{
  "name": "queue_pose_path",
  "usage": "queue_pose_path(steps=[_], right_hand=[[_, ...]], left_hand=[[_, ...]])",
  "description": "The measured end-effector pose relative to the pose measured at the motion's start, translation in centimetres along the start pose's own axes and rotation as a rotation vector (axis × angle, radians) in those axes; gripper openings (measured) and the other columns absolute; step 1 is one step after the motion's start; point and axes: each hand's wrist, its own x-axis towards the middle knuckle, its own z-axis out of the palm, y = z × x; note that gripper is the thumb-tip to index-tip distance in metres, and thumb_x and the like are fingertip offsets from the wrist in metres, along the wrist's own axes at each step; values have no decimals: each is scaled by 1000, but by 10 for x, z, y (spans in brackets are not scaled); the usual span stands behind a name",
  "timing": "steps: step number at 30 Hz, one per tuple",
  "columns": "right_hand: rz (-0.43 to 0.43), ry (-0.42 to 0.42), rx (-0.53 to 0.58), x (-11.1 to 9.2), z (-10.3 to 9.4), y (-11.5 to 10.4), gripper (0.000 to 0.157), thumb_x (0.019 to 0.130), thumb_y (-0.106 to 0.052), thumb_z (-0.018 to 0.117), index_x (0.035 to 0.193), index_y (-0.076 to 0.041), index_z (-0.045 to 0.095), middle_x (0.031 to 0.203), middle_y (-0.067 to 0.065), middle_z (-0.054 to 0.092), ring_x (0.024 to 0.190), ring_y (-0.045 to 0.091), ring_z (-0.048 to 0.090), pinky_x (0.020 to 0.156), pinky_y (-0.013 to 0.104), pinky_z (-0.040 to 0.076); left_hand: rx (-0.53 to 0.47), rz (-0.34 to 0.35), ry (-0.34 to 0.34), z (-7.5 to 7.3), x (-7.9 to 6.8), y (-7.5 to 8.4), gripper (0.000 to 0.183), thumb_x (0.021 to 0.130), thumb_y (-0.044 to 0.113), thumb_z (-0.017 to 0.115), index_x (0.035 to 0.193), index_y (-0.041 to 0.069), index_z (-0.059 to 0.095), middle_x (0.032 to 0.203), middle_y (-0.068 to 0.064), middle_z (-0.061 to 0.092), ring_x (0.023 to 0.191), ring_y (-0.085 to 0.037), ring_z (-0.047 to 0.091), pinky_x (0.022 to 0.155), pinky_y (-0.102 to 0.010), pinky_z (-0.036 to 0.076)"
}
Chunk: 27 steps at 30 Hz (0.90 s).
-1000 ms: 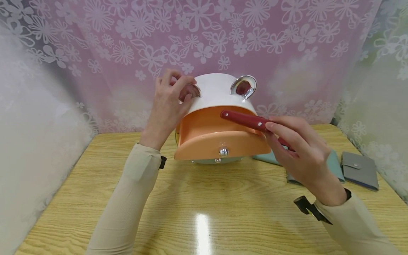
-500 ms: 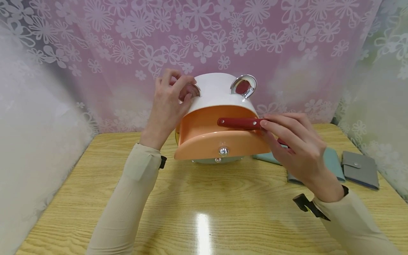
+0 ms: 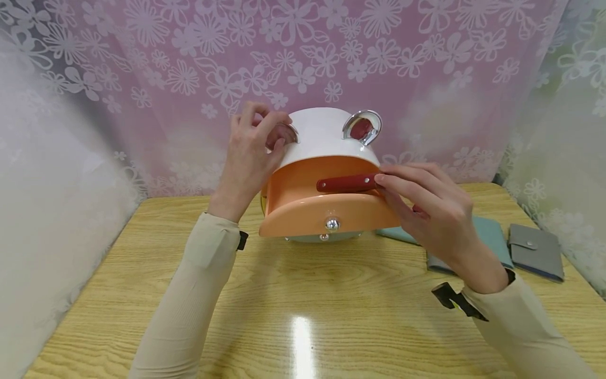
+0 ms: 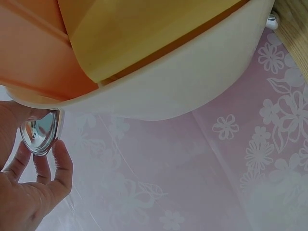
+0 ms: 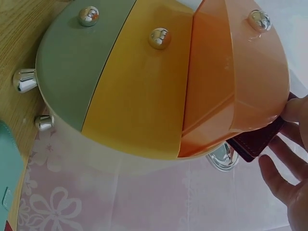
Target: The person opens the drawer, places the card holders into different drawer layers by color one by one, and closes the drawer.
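Right hand (image 3: 433, 210) pinching red wallet (image 3: 347, 183) at open orange drawer (image 3: 293, 218)
Wallet spans the drawer's right end, part sticking out past its side; left hand (image 3: 251, 152) grips silver ear (image 4: 44, 137) of white cabinet (image 3: 319, 123); wallet lower, further left, less tilted than 1 s ago; drawer floor hidden behind its front, wallet's right end by fingers
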Motion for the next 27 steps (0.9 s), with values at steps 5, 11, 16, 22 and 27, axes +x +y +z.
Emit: queue_pose_path(steps=[5,11,16,22,27], right_hand=[[9,-74,37,2,-3,3,28,100,-27,66,102,-3,80,99,19,77,89,37,69,104,13,45],[19,-121,58,3,-5,6,29,102,-28,63,104,-3,80,101,17,76,87,32,71,89,7,47],[33,-79,53,2,-3,7,31,101,-30,65,100,-2,79,99,18,77,51,17,54,51,14,27],[62,-85,41,-1,-9,11,39,101,-35,63,100,0,78,100,19,76,55,18,56,52,16,34],[80,-121,19,-4,-18,18,41,101,-39,62,103,-2,79,103,18,76,86,29,70,81,5,45]], left_hand=[[-5,4,-1,0,0,0,27,89,2,71,115,11,69,116,-16,52,106,-32,54,97,-44,31],[-8,7,4,0,-1,0,26,90,3,72,115,11,69,115,-16,52,103,-33,55,96,-45,32],[-7,4,-1,-1,-1,0,27,90,3,72,115,11,69,116,-16,52,104,-33,55,96,-45,32],[-5,-4,-7,-1,-1,1,26,90,4,71,115,11,69,116,-16,52,102,-32,56,96,-44,32],[-7,3,-6,-1,0,0,26,91,5,72,115,11,69,117,-16,52,106,-32,53,97,-45,32]])
